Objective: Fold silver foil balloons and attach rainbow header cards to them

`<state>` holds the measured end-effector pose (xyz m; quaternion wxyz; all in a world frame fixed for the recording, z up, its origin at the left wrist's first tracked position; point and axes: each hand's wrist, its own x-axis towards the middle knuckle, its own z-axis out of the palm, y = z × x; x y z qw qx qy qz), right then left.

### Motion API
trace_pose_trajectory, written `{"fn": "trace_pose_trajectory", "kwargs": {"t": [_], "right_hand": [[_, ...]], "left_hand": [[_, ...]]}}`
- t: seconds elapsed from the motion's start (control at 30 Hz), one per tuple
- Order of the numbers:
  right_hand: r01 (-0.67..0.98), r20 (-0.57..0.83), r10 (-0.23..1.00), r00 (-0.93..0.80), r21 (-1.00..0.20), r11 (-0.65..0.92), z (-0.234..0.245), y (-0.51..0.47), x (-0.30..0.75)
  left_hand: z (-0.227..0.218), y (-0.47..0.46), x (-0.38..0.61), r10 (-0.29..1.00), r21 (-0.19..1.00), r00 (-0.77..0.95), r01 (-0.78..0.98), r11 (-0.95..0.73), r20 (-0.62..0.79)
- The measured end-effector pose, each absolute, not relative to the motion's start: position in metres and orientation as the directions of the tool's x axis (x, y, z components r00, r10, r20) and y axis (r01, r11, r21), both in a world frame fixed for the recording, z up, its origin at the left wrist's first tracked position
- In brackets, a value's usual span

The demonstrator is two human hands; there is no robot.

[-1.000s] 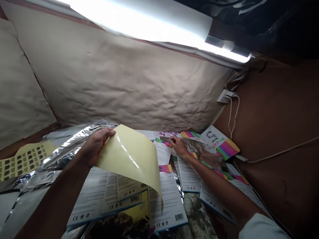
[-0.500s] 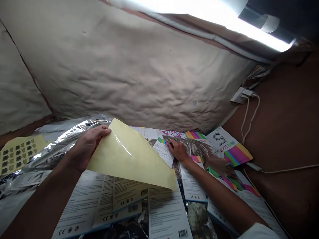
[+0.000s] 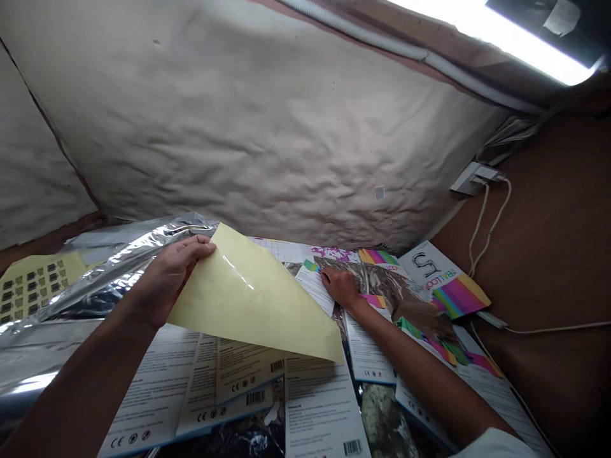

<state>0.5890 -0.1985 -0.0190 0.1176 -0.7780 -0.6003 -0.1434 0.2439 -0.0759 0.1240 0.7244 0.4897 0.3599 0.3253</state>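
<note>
Pinched by one corner in my left hand (image 3: 179,270) is a glossy pale-yellow sheet (image 3: 252,292), tilted above the printed cards. My right hand (image 3: 341,286) rests farther back with its fingers curled down at the edge of a white printed card (image 3: 315,286); the fingertips are partly hidden, so whether they grip anything is unclear. Below the sheet lie several white cards (image 3: 324,407) with small print and barcodes, partly overlapping. Another white card (image 3: 367,346) sits under my right forearm.
Crumpled silver film (image 3: 138,254) covers the left side, beside a yellow sheet of dark printed labels (image 3: 38,286). A rainbow-striped balloon package (image 3: 443,280) leans against the right wall, near a white power outlet (image 3: 477,178) with cables. A bright tube lamp (image 3: 525,48) hangs above.
The view has shifted slightly, so the lamp and outlet sit farther right. Both hands keep nearly the same place, the yellow sheet still held in the left.
</note>
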Motion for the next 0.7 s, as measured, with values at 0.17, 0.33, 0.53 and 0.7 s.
{"fn": "trace_pose_trajectory", "kwargs": {"t": [0.17,0.33,0.53,0.7], "right_hand": [[0.972,0.364,0.903,0.227,-0.034,-0.231,-0.019,-0.198,0.587],[0.970,0.355,0.904,0.240,-0.065,-0.232,-0.016,-0.198,0.585],[0.982,0.260,0.949,0.181,-0.108,-0.157,-0.006,-0.199,0.588],[0.966,0.248,0.941,0.230,-0.177,-0.189,-0.008,-0.204,0.585]], "left_hand": [[0.124,-0.076,0.244,0.827,0.953,0.533,-0.116,0.281,-0.179],[0.128,-0.078,0.244,0.833,0.954,0.524,-0.114,0.278,-0.180],[0.129,-0.080,0.244,0.833,0.957,0.527,-0.113,0.267,-0.170],[0.130,-0.082,0.245,0.831,0.955,0.527,-0.114,0.275,-0.177]]}}
